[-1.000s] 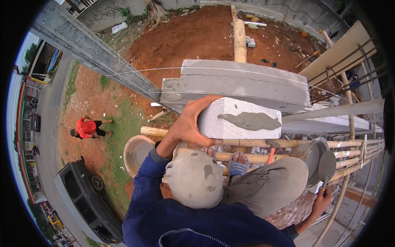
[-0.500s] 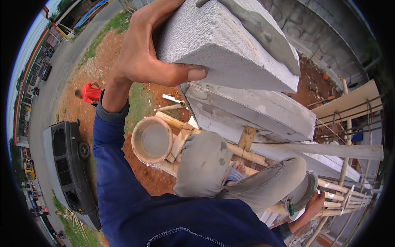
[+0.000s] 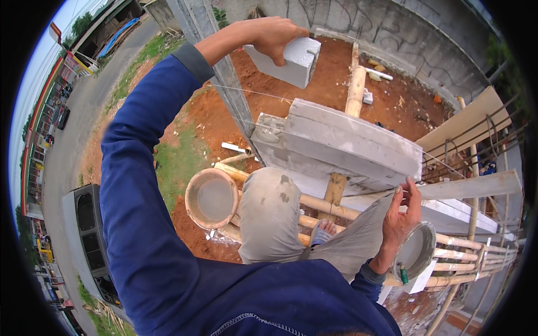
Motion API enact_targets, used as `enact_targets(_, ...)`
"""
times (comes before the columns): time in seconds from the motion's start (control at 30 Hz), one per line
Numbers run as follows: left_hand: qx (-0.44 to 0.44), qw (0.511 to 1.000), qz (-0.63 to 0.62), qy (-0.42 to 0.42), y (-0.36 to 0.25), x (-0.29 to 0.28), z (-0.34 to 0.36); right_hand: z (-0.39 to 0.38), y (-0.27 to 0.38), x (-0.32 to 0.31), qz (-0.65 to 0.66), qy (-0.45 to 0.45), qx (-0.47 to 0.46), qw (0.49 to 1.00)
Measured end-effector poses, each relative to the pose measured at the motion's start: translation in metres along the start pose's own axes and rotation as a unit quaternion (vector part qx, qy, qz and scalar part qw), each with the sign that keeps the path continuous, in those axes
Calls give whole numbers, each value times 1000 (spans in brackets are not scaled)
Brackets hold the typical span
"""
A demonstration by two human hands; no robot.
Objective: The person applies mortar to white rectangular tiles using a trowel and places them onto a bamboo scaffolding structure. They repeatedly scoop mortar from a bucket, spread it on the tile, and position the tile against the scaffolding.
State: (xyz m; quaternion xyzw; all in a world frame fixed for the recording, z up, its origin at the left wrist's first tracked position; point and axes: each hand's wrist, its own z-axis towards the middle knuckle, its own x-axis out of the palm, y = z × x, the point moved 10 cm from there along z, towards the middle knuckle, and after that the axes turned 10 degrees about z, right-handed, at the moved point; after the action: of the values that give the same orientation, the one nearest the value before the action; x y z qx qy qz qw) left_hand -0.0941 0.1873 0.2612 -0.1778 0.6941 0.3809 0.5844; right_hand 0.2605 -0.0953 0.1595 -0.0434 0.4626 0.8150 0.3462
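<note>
High up at the far side, my left hand (image 3: 280, 38) grips a white lightweight concrete block (image 3: 297, 63) from above, fingers over its top. The block hangs in the air beyond the left end of a low block wall (image 3: 353, 140), apart from it. Grey mortar shows on the block's right end. My right hand (image 3: 401, 221) is raised over my knee, near the wall's right end, its fingers loosely bent and apart with nothing visible in them. Beside that wrist is a bucket of grey mortar (image 3: 416, 252) with a green-handled tool (image 3: 403, 273) at its rim.
A round tub of grey liquid (image 3: 212, 199) stands left of my knee on the bamboo scaffold (image 3: 448, 255). A taut string (image 3: 252, 91) runs along the wall, past an upright post (image 3: 224, 73). Rebar and a board stand at right; a van (image 3: 89, 235) is parked at left.
My left hand has carried the block away from me to the far side, and it has turned. My right hand has risen from beside the mortar bucket toward the wall's right end.
</note>
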Motion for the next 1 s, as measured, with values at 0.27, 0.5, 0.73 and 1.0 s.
enact_targets(0.27, -15, 990, -39, 132, 1, 123, 0, -23, -38, 59, 52, 83, 59, 993)
enact_targets(0.5, 3, 984, -30, 173, -5, 157, -1, -29, -51, 94, 67, 132, 74, 986)
enact_targets(0.73, -2, 976, -47, 215, -10, 189, 11, -36, -67, 113, 89, 163, 117, 975)
enact_targets(1.0, -62, 973, -119, 187, 26, 195, 14, -44, -82, 125, 93, 187, 141, 968)
